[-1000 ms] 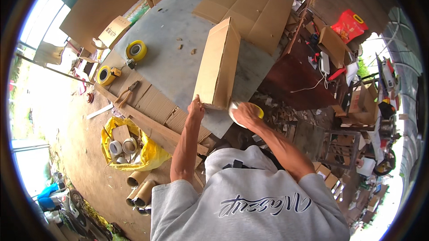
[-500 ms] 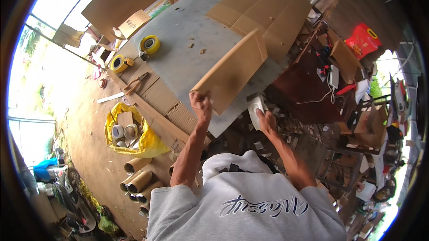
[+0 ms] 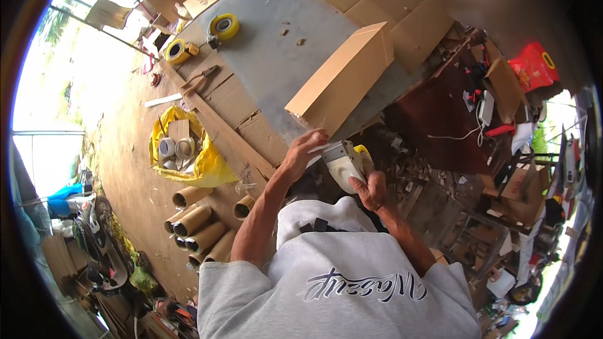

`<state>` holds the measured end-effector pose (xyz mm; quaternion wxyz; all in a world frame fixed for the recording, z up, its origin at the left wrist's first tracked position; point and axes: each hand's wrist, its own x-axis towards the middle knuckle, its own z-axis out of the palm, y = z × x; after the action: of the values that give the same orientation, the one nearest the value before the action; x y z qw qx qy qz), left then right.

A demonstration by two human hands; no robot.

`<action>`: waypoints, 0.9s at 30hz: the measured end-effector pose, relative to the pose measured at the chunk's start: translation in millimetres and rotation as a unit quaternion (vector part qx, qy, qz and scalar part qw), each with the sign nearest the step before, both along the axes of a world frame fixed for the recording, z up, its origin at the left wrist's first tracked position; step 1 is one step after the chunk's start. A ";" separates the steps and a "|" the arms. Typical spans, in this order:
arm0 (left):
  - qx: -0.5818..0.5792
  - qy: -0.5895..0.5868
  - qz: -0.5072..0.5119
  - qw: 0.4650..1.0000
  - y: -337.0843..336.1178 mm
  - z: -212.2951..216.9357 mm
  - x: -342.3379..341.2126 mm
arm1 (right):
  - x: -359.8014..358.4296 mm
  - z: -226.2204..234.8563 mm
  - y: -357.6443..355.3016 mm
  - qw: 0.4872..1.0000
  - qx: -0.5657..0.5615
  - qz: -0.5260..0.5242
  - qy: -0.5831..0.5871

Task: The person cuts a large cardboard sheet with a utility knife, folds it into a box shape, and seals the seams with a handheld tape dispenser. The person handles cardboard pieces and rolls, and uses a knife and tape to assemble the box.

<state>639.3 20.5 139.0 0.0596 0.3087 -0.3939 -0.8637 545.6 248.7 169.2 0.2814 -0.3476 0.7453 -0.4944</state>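
My right hand (image 3: 375,189) grips a tape dispenser (image 3: 344,166), pale with a metal front and a yellow roll edge showing. Its front points up and to the left. At that front end my left hand (image 3: 304,152) has its fingers drawn together; a thin whitish strip shows there, too small to make out clearly. Just beyond both hands a long, narrow cardboard box (image 3: 342,81) lies on the grey tabletop (image 3: 264,43), its near end towards me. Neither hand is seen touching the box.
Flat cardboard sheets (image 3: 389,0) lie at the back right. Tape rolls (image 3: 224,26) and pliers (image 3: 202,80) are on the left of the table. A yellow bag (image 3: 210,166) and cardboard tubes (image 3: 207,236) stand on the floor at left. A dark red table (image 3: 440,125) is at right.
My left hand has let go of the cardboard box and come down to the dispenser's front. The box now rests lower on the table. My right hand has brought the dispenser leftward.
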 end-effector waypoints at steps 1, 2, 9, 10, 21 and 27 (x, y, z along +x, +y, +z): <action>-0.025 -0.003 -0.088 0.996 -5.1 4.6 4.9 | 3.7 -4.4 -4.3 1.000 -0.020 0.002 0.005; 0.003 0.010 -0.101 0.995 -7.7 -4.3 9.5 | 4.8 -8.5 -5.9 1.000 -0.008 0.018 0.007; 0.192 -0.011 -0.101 0.976 -39.7 -28.1 28.6 | 15.2 -18.9 -33.9 0.992 0.078 0.056 -0.080; 0.236 -0.013 -0.081 0.968 -44.5 -28.9 30.0 | 17.0 -19.1 -40.2 0.987 0.088 0.050 -0.128; -0.056 -0.063 -0.081 0.993 -119.6 -120.6 40.7 | 41.4 -41.9 -143.5 0.977 0.181 -0.008 -0.111; -0.173 0.037 0.033 0.984 -163.4 -144.0 4.7 | 63.5 -56.1 -171.7 0.967 0.250 -0.041 -0.006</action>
<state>644.0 -142.9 -5.0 0.1556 0.2747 -0.5247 -0.7906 609.1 77.0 113.1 0.3430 -0.2325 0.8574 -0.3053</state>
